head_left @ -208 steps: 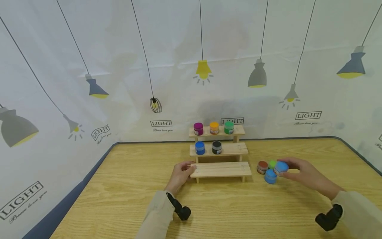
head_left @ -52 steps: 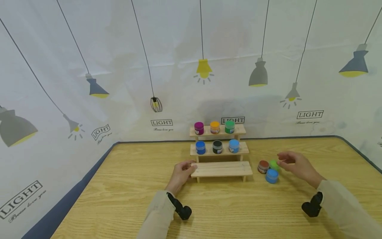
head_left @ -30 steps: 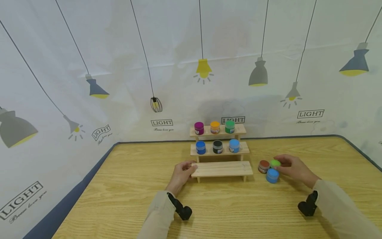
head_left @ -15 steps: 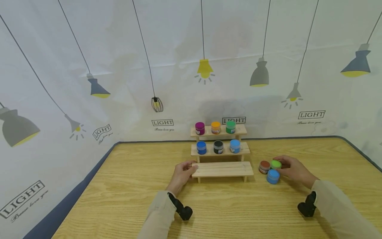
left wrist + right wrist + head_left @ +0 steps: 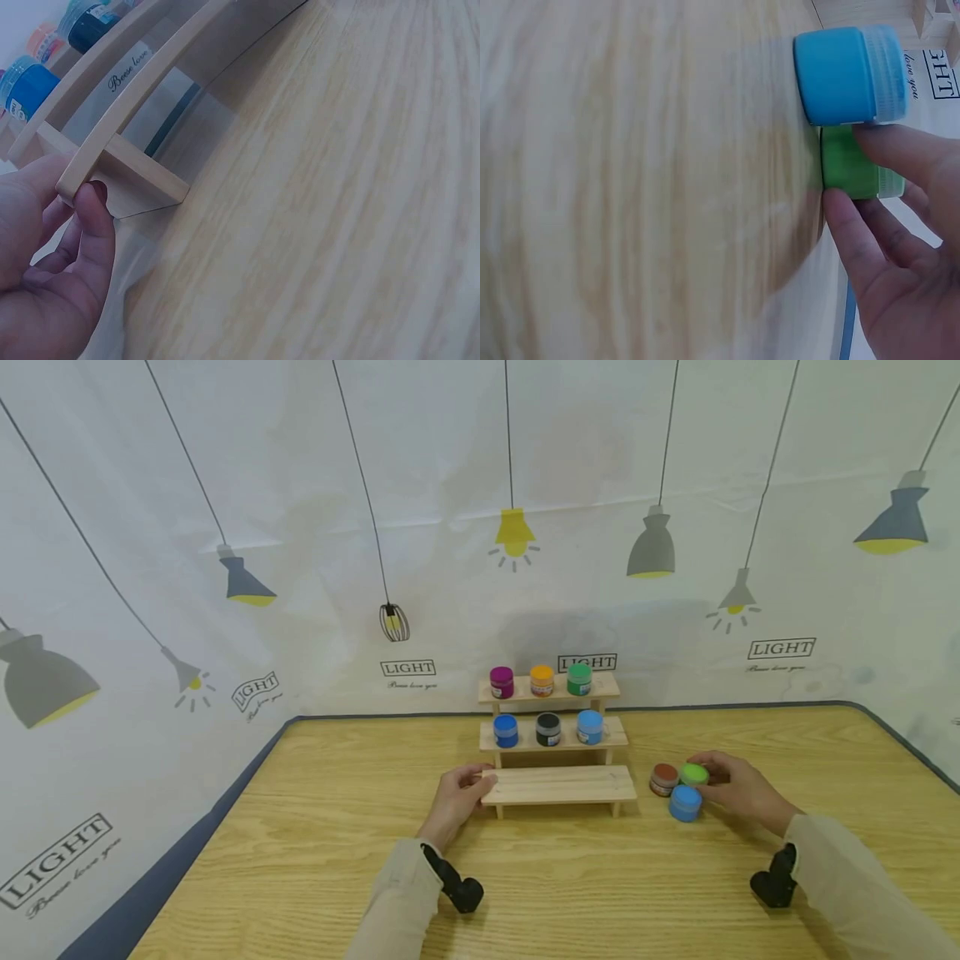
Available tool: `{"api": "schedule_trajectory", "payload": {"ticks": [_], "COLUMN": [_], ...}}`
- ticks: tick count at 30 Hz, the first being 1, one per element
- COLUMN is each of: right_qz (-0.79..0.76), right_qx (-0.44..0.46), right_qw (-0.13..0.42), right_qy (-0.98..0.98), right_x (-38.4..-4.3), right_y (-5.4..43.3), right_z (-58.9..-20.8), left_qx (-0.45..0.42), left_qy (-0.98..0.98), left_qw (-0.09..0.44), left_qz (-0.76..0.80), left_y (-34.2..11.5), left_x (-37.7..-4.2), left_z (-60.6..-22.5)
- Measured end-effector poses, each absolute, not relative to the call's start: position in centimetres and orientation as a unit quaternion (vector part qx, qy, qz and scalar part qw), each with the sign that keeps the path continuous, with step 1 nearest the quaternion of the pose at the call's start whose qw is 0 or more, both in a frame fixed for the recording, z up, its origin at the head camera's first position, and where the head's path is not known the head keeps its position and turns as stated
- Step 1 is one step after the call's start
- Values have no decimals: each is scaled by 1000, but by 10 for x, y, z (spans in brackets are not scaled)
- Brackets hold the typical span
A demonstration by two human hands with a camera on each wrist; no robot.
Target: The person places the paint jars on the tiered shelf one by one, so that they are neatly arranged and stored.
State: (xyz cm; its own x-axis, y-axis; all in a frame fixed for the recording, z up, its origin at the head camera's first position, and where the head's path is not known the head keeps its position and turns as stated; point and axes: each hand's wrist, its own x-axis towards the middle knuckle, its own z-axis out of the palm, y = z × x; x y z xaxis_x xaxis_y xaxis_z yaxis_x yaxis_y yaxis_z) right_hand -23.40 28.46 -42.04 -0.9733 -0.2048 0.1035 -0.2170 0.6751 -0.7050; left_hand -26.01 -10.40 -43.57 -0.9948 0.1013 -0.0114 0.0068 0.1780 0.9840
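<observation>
Right grip [image 5: 738,789] pinched lime jar [image 5: 693,774] between thumb and fingers; jar stood on tabletop [image 5: 570,877], right of rack [image 5: 558,785], just beside brown jar [image 5: 664,780] and light-blue jar [image 5: 686,803]. Left grip [image 5: 453,802] pinched left end of rack's lowest tier [image 5: 592,782]. Top tier [image 5: 606,685] held purple jar [image 5: 502,682], orange jar [image 5: 542,681], green jar [image 5: 579,679]; middle tier [image 5: 527,736] held blue jar [image 5: 506,732], black jar [image 5: 548,729], second light-blue jar [image 5: 589,727].

Nine jars [image 5: 548,729], one wooden stand [image 5: 558,787], three shelves [image 5: 568,741], one table [image 5: 570,877].
</observation>
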Motion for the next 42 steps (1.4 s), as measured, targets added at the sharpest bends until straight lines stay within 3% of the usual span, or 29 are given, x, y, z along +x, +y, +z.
{"api": "schedule_trajectory", "payload": {"ticks": [21,26,42], "right_qz": [369,345,358], "right_qx": [108,129,199], "right_qw": [25,56,73], "right_qy": [-923,-928,-909], "right_x": [-224,-222,-214], "right_y": [298,296,264], "right_z": [-411,-400,-377], "left_qx": [34,34,34], "left_qy": [763,766,767], "left_qw": [38,40,37], "left_qz": [644,640,639], "left_y": [-104,-105,-105], "left_x": [-262,-262,-262], "left_z": [-438,-437,-438]}}
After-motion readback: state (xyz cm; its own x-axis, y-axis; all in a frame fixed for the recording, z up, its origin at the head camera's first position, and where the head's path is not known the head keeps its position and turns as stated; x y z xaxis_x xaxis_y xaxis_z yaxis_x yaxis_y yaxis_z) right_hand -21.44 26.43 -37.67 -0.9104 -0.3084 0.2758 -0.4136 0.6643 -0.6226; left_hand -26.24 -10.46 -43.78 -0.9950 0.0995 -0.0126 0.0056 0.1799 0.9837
